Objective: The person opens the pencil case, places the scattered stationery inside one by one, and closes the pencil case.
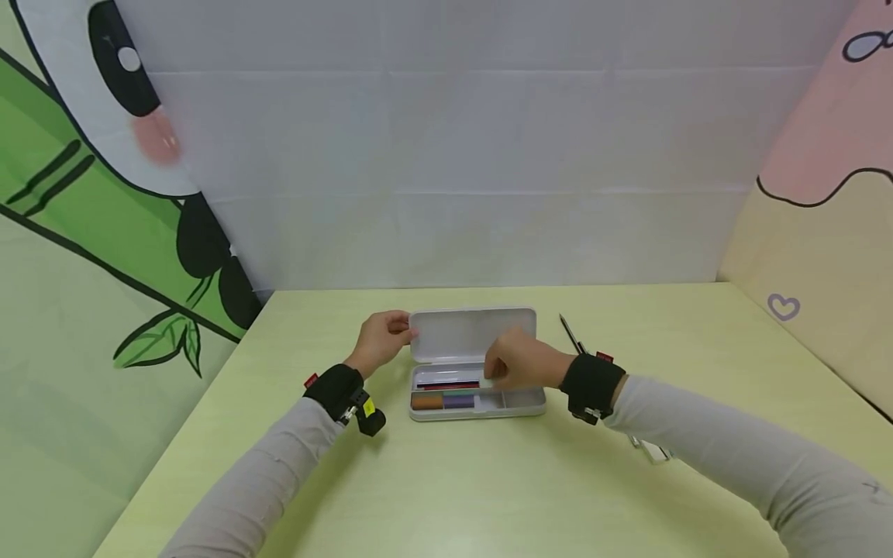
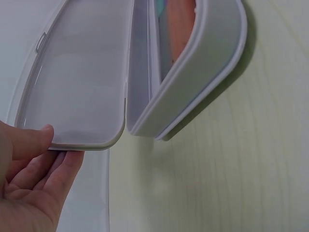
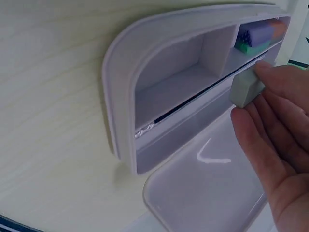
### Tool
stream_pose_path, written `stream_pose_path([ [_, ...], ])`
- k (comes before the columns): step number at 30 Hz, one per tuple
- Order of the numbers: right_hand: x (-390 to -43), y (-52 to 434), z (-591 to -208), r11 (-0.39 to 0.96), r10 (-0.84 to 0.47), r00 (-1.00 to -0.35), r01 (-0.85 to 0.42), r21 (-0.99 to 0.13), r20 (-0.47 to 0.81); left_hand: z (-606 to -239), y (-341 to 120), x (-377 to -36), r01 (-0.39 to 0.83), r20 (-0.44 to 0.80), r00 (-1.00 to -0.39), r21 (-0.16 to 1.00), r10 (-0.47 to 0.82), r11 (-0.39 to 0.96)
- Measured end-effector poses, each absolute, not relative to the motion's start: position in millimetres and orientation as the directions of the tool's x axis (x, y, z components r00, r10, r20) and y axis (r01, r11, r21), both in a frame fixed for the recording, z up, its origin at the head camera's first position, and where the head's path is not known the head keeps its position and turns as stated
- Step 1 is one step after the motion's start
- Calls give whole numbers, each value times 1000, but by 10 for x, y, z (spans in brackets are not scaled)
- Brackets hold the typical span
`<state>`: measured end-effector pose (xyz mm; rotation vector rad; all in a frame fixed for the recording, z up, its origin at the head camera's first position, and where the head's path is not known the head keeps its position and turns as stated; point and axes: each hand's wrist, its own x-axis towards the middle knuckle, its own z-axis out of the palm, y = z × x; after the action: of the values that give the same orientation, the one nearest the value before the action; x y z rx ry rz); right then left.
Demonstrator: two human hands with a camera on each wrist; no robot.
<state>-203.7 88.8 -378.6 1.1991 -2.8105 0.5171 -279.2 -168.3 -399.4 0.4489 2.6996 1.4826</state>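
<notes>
right hand (image 3: 275, 145) pinches grey eraser (image 3: 245, 88) | over open pencil case (image 3: 159, 92) | lid (image 3: 212, 193) below

In the head view the right hand (image 1: 519, 366) is covering part of the case (image 1: 477, 403), hiding what the fingers are pinching. In the left wrist view the lid (image 2: 77, 77) and the left hand (image 2: 30, 186) are running off the frame's edges. In the right wrist view the eraser (image 3: 245, 89) is showing only partly behind the fingertips. The pen (image 1: 570, 333) beside the case is staying too small to read.
</notes>
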Motion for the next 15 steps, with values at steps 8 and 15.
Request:
stream_pose_path([
  [8,-2008,792,-3888,628,-704,-688,-719,-297,177,-4011,-1678,-2792,242,121,-957,833,263,497],
  [15,-1992,768,-3943,641,-699,-698,-708,-295,156,-4014,-1676,-2795,254,129,-954,827,271,501],
])
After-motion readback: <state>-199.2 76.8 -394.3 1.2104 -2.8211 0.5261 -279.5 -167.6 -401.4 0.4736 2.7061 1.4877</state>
